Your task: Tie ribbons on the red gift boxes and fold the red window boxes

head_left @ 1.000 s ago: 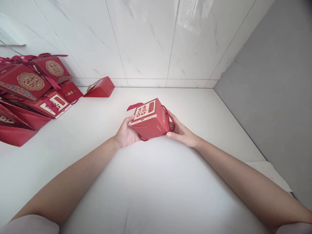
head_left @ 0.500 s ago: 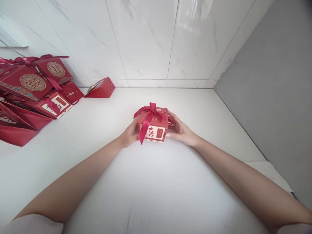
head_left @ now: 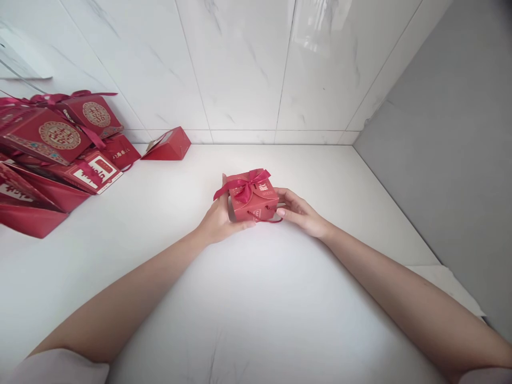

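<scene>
A small red gift box [head_left: 258,204] with white lettering is in the middle of the counter, between my two hands. A dark pink ribbon [head_left: 245,186] is tied in a bow on its top, one tail trailing left. On the side facing me hangs a red cord handle [head_left: 264,219]. My left hand [head_left: 224,216] grips the left side, its thumb along the lower front edge and a finger up behind. At the right side, my right hand [head_left: 301,213] has its thumb on the near right corner; its other fingers go partly behind the box.
Several red boxes with ribbons [head_left: 60,133] are stacked at the left on the white counter [head_left: 192,309]. A separate red box [head_left: 170,144] lies by the tiled wall [head_left: 236,64]. A white sheet [head_left: 448,282] lies at the right edge, beside a grey surface [head_left: 448,133].
The gift box has been turned between my hands: the side with the cord handle now faces me instead of the white-labelled side. The bow has turned with it.
</scene>
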A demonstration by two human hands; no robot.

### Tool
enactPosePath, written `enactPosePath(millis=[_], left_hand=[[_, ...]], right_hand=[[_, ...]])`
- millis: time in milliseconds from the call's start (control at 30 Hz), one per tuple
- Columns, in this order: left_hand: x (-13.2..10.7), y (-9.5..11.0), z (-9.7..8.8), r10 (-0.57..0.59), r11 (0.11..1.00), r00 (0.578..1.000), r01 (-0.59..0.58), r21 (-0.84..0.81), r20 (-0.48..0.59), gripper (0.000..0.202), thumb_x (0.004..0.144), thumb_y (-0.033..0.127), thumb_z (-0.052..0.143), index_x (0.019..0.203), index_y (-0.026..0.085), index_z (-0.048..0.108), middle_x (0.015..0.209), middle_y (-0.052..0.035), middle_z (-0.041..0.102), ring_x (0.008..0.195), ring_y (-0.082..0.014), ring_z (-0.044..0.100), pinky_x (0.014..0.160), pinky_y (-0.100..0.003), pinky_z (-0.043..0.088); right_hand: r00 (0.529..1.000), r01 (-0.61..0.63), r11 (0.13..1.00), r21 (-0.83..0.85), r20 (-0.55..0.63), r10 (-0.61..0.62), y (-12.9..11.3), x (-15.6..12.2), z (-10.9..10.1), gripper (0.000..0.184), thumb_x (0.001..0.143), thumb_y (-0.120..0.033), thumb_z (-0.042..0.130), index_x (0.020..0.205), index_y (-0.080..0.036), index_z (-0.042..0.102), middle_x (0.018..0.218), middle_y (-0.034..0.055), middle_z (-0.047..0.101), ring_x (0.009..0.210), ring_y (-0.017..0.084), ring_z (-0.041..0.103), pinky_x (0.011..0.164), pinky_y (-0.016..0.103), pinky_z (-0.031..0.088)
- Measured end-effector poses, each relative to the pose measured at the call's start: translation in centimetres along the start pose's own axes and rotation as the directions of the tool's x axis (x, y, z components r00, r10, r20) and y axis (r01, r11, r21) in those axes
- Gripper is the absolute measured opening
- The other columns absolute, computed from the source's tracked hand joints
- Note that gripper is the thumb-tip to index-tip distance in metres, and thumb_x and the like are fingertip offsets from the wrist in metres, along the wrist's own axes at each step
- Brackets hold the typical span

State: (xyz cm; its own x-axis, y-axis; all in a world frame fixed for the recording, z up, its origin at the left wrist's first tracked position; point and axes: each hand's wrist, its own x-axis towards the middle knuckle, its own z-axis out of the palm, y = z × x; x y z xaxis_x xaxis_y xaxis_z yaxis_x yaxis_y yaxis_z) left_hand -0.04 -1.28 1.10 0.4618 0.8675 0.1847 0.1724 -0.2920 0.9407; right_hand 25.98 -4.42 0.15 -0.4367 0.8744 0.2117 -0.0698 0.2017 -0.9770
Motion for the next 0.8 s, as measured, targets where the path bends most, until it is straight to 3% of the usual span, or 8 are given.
enactPosePath(millis=[133, 333, 467, 800], left_hand=[[0.3, -0.1, 0.1, -0.013, 0.999, 1.0, 0.014, 0.04, -0.028, 0.073, 0.072, 0.039, 0.083, 0.136, 0.021, 0.053, 0.14, -0.0141, 0.057, 0.131, -0.037, 0.053, 0.11, -0.055, 0.042], [0.3, -1.1, -0.5, -0.087, 0.992, 0.996, 0.089, -0.09, 0.027, 0.062, 0.091, 0.059, 0.058, 0.138, 0.019, 0.055, 0.139, -0.0139, 0.061, 0.13, -0.035, 0.056, 0.11, -0.05, 0.044], [0.1, -1.3, -0.5, -0.094, 0.991, 0.995, 0.096, -0.09, 0.021, 0.067, 0.089, 0.064, 0.057, 0.14, 0.019, 0.055, 0.139, -0.0126, 0.062, 0.13, -0.0361, 0.056, 0.111, -0.051, 0.044], [0.2, -1.3, -0.4, -0.033, 0.998, 0.999, 0.033, -0.06, 0.007, 0.059, 0.088, 0.057, 0.062, 0.133, 0.019, 0.058, 0.135, -0.0125, 0.063, 0.128, -0.0361, 0.057, 0.11, -0.05, 0.044]], right_hand=[[1.0, 0.014, 0.999, -0.029, 0.011, -0.014, -0.2, -0.2, -0.1, 0.052, 0.096, -0.052, 0.06, 0.142, -0.03, 0.05, 0.155, 0.0069, 0.047, 0.139, 0.028, 0.047, 0.113, 0.049, 0.043], [1.0, 0.007, 0.997, -0.082, 0.012, -0.006, 0.1, -0.2, 0.1, 0.065, 0.094, -0.05, 0.063, 0.153, -0.035, 0.038, 0.163, 0.0046, 0.034, 0.147, 0.029, 0.037, 0.115, 0.05, 0.04], [1.0, 0.014, 0.994, -0.108, 0.02, -0.011, 0.1, -0.1, 0.0, 0.068, 0.094, -0.05, 0.063, 0.154, -0.037, 0.035, 0.164, 0.0041, 0.033, 0.147, 0.029, 0.037, 0.115, 0.051, 0.04], [0.999, 0.029, 0.997, -0.066, 0.022, -0.027, 0.1, 0.0, 0.0, 0.064, 0.094, -0.051, 0.063, 0.152, -0.036, 0.038, 0.161, 0.0044, 0.037, 0.144, 0.027, 0.041, 0.115, 0.049, 0.041]])
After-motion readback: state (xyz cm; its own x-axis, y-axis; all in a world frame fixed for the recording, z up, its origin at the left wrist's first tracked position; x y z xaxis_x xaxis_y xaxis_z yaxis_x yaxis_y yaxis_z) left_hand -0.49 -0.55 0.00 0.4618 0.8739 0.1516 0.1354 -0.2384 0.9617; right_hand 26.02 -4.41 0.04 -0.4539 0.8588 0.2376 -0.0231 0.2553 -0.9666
